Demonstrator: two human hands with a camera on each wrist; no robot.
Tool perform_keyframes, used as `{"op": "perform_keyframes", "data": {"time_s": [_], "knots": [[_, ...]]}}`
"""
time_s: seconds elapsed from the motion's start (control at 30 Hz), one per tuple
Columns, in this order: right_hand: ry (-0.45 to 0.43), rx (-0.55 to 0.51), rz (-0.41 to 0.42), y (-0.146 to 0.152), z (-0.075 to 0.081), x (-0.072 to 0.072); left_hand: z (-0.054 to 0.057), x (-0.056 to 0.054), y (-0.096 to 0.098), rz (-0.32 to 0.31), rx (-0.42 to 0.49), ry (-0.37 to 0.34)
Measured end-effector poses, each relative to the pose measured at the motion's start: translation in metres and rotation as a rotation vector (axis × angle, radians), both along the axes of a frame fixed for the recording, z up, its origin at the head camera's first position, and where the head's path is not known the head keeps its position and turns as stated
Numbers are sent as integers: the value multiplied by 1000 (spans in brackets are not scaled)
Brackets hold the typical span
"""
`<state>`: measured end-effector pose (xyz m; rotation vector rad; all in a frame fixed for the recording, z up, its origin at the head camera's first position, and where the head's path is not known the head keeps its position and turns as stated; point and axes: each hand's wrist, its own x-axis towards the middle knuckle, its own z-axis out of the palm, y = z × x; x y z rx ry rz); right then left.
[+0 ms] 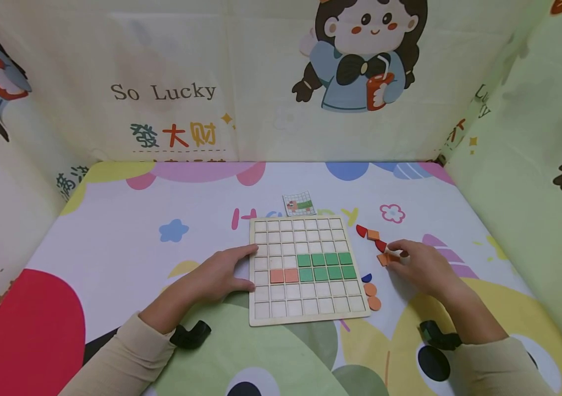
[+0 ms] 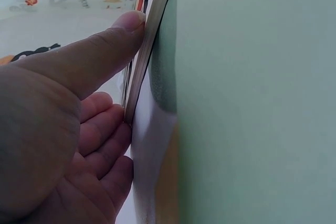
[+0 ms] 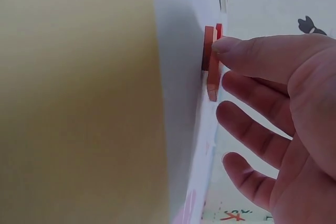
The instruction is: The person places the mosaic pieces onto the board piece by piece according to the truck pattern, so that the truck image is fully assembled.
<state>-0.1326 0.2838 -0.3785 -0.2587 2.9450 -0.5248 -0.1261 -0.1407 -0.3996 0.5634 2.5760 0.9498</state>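
A square wooden grid board (image 1: 310, 317) lies flat in the middle of the table. A row of green square tiles (image 1: 331, 259) fills part of it, with a second green row below, and two pink-red tiles (image 1: 284, 276) sit left of the lower row. My left hand (image 1: 216, 272) touches the board's left edge with index finger and thumb; in the left wrist view the thumb (image 2: 123, 30) meets that edge. Right of the board, my right hand (image 1: 424, 267) pinches an orange tile (image 3: 213, 83) low over the table, beside another orange piece (image 3: 208, 51). The index fingertip partly hides in the wrist view.
A small pattern card (image 1: 299, 204) lies beyond the board's far edge. Loose pieces lie along its right side: a red wedge (image 1: 361, 231), an orange square (image 1: 373, 235), another red wedge (image 1: 380, 246), a blue half-round (image 1: 367, 278) and two orange discs (image 1: 374, 303). Printed cloth walls enclose the table.
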Motion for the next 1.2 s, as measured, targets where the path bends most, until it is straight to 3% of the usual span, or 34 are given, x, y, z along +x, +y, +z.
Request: {"op": "perform_keyframes", "data": {"time_s": [0.93,1.2], "knots": [[-3,-31,-19,9,-2,-3,1,-1,1,-4,-12,-7],[92,-98,41,-5,7,-1,2,-1,1,-3,-14,-14]]}}
